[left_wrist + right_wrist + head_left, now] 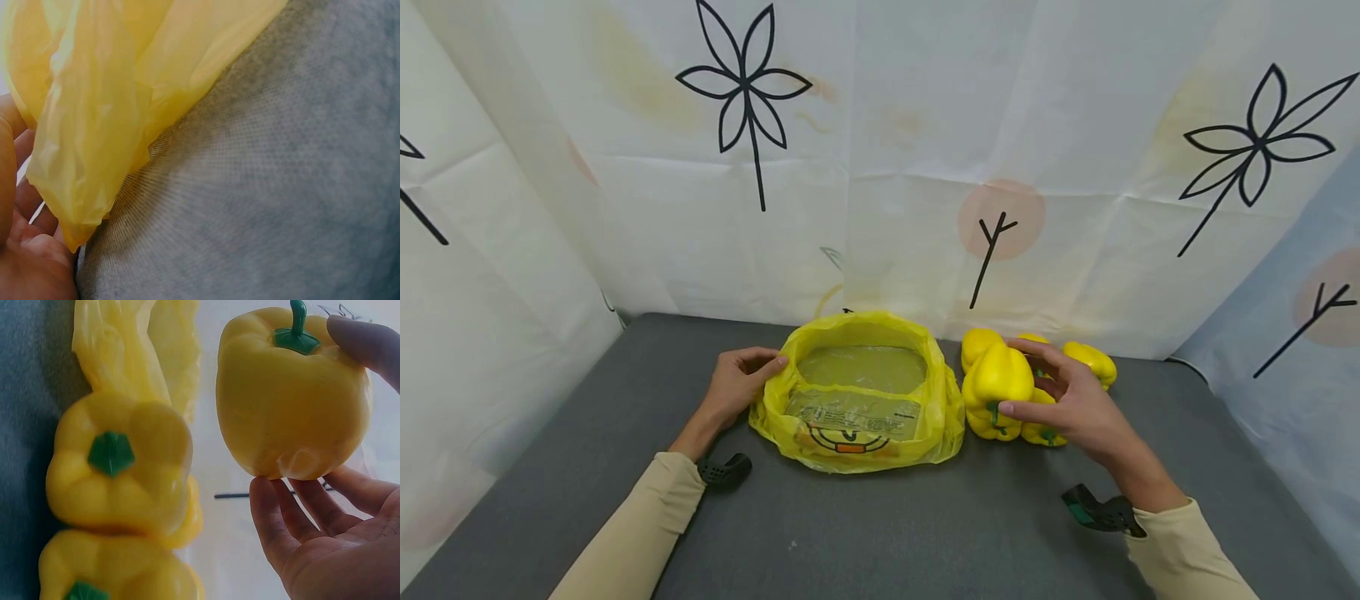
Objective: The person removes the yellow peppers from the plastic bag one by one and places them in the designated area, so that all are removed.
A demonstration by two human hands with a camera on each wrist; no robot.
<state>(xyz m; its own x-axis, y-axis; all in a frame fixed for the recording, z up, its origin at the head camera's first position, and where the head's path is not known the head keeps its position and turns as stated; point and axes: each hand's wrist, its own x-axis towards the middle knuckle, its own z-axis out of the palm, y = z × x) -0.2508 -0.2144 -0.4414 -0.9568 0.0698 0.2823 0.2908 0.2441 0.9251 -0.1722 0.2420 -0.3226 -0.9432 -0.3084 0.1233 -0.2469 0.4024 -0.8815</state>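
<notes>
A yellow plastic bag (pixel 917 454) stands on the dark table with its mouth spread wide; no pepper shows inside. At its left rim my left hand (pixel 737 387) pinches the film between thumb and fingers. In the left wrist view the bag (pixel 87 125) hangs beside the hand (pixel 31 265). My right hand (pixel 1078 408) holds a yellow bell pepper (pixel 1003 375) just right of the bag. The right wrist view has this pepper (pixel 287 400) raised, its green stem near the thumb, fingertips at the other end.
More yellow bell peppers lie to the right of the bag, partly hidden: one at the back (pixel 979 340), one at the far right (pixel 1092 360), one in front (pixel 1047 432). A white printed cloth (pixel 910 233) hangs behind the grey table (pixel 865 533).
</notes>
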